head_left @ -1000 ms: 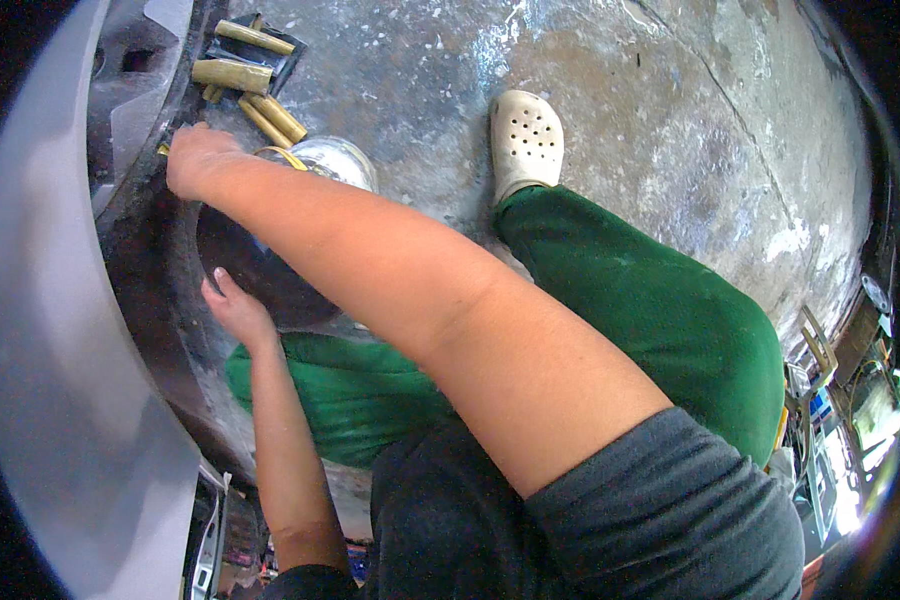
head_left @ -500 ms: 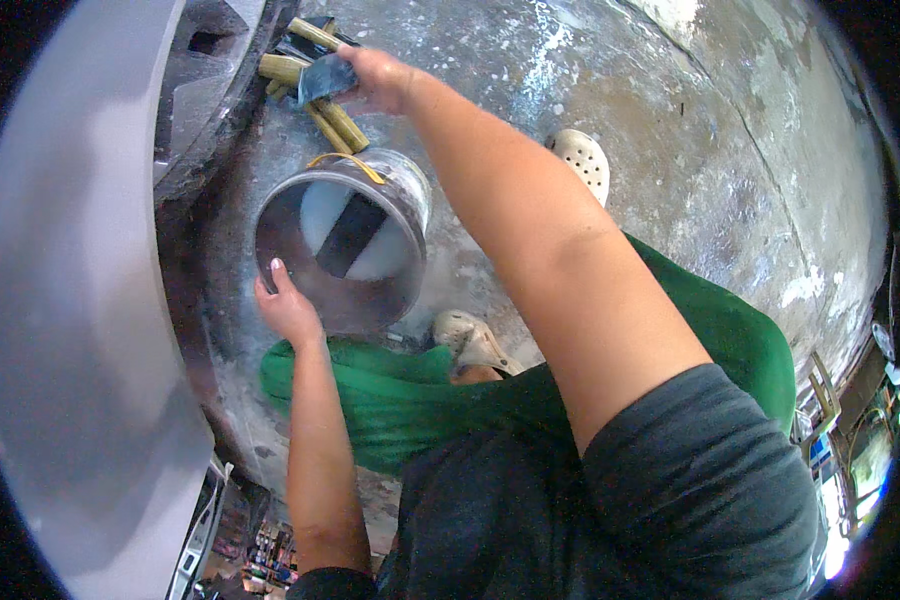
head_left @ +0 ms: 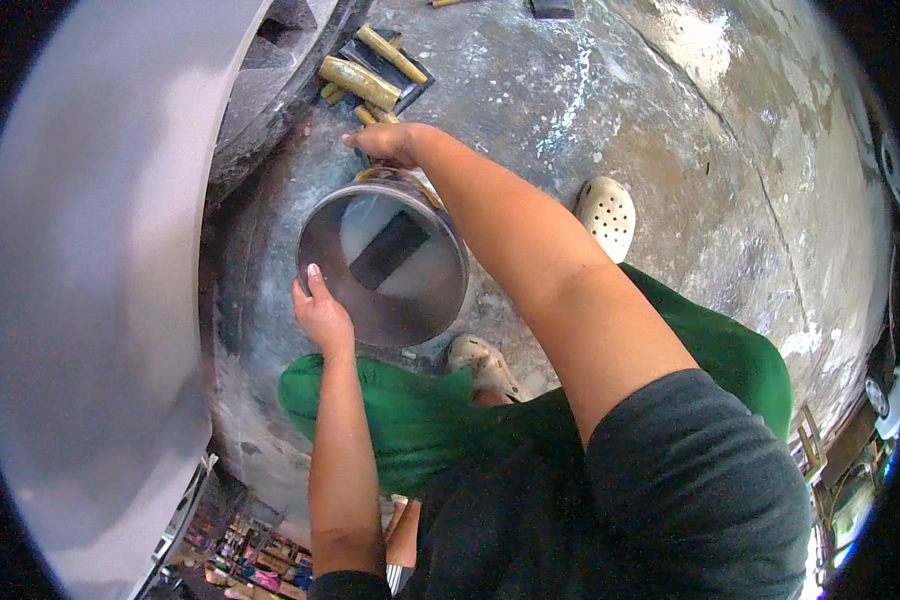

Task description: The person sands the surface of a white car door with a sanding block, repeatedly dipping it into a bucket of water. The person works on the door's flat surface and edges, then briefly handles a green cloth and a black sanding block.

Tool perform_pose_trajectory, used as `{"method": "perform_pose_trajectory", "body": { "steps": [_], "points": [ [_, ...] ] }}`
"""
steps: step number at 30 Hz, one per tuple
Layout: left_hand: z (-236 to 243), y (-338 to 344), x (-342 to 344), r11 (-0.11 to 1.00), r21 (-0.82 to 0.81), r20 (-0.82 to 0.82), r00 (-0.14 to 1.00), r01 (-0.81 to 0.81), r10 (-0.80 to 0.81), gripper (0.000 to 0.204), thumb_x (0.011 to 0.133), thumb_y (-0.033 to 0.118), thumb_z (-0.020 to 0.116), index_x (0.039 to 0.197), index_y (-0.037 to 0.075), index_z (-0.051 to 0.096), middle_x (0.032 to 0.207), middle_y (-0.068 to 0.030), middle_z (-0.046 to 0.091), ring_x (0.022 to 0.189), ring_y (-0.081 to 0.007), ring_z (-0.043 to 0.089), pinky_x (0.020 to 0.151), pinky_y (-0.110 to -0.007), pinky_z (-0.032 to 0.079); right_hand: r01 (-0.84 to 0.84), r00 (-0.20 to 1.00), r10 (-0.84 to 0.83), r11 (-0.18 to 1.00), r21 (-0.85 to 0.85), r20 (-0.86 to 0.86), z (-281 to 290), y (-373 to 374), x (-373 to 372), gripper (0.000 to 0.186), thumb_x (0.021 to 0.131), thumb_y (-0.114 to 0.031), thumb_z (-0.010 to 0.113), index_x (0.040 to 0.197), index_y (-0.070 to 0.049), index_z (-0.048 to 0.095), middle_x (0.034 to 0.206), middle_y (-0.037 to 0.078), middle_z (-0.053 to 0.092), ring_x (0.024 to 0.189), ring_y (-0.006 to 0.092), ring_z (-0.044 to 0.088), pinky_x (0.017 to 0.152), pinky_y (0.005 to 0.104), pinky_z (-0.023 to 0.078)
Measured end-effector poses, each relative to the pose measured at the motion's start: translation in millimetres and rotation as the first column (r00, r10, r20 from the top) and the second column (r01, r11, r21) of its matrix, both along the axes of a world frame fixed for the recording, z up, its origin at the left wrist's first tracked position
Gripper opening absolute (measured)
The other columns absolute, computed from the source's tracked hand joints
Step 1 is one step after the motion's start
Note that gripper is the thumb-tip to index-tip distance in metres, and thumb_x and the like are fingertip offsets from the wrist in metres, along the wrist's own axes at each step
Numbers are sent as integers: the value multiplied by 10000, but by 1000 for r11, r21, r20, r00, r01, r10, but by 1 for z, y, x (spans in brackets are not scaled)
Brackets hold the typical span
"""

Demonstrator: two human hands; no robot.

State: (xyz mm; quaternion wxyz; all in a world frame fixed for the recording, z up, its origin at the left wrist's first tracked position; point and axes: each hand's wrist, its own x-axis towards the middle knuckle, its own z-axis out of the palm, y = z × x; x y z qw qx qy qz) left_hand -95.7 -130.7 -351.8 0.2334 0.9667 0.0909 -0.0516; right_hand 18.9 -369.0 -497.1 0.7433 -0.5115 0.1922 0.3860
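Note:
My left hand (head_left: pixel 324 316) grips the near-left rim of a dark bucket (head_left: pixel 410 322), thumb over the edge. Inside, a black rectangular piece (head_left: pixel 390 250) lies in cloudy whitish liquid (head_left: pixel 366 218). Just beyond the bucket's far rim is my right hand (head_left: pixel 388 146), its fingers together and pointing left. A dark bit shows under those fingers; what it belongs to is hidden. Farther off, several yellowish rounded rods and blocks, among them a thick block (head_left: pixel 360 82) and a thinner rod (head_left: pixel 392 54), lie on black sheets (head_left: pixel 420 88).
A grey vehicle panel (head_left: pixel 100 300) fills the left side, with a wheel (head_left: pixel 270 95) beside the blocks. My two pale clogs (head_left: pixel 607 215) stand on the stained concrete floor (head_left: pixel 690 190). Another dark piece (head_left: pixel 552 8) lies at the far edge.
My right hand has come back from the blocks to the bucket's far rim. The bluish-grey sheet it held is out of sight. The bucket's mouth faces me more squarely; my left hand keeps its grip.

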Motion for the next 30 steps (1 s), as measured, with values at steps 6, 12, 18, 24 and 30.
{"method": "perform_pose_trajectory", "body": {
  "steps": [6, 12, 18, 24, 30],
  "points": [
    [4, -2, -2, 999, -37, 51, 999, -5, 7, 644, 996, 458, 545, 1232, -141, 564, 1169, -324, 636, 1091, -462, 589, 965, -462, 428, -57, 997, 66, 983, -172, 48, -1, 5, -8, 711, 1025, -526, 431, 1447, 46, 432, 1501, 202, 458, 1257, 323, 550, 1024, 488, 446],
    [2, -16, -3, 998, -59, 29, 1000, 1, 1, 599, 1004, 452, 539, 1229, -101, 581, 1152, -292, 650, 1071, -433, 597, 943, -457, 433, 0, 987, 102, 776, -631, 127, -6, -19, -3, 599, 1020, -436, 387, 1404, 7, 513, 1507, 229, 447, 1384, 372, 436, 1144, 489, 313],
    [-7, 10, -4, 974, -222, 37, 998, -45, 54, 640, 1008, 478, 531, 1270, -105, 554, 1220, -271, 629, 1129, -382, 591, 989, -429, 425, 24, 940, 284, 495, -869, 187, 53, -45, 8, 490, 971, -276, 376, 1296, 6, 609, 1388, 240, 552, 1327, 394, 498, 1096, 477, 395],
    [-11, 4, -2, 905, -418, -65, 996, -81, 60, 576, 1002, 473, 550, 1217, -60, 599, 1172, -188, 647, 1018, -305, 606, 942, -402, 448, 704, 349, 295, 544, -457, 890, 49, -90, -8, 257, 936, -194, 439, 834, -28, 607, 842, 245, 651, 799, 444, 626, 761, 557, 491],
    [-29, 7, -7, 811, -546, -70, 976, -209, 205, 545, 1017, 436, 536, 1238, -59, 592, 1167, -176, 654, 1054, -308, 593, 954, -401, 438, 497, 762, -179, 779, -384, 622, 199, -47, -35, 396, 901, -278, 567, 1104, 56, 629, 923, 199, 682, 903, 275, 653, 819, 394, 490]
  ]
}}
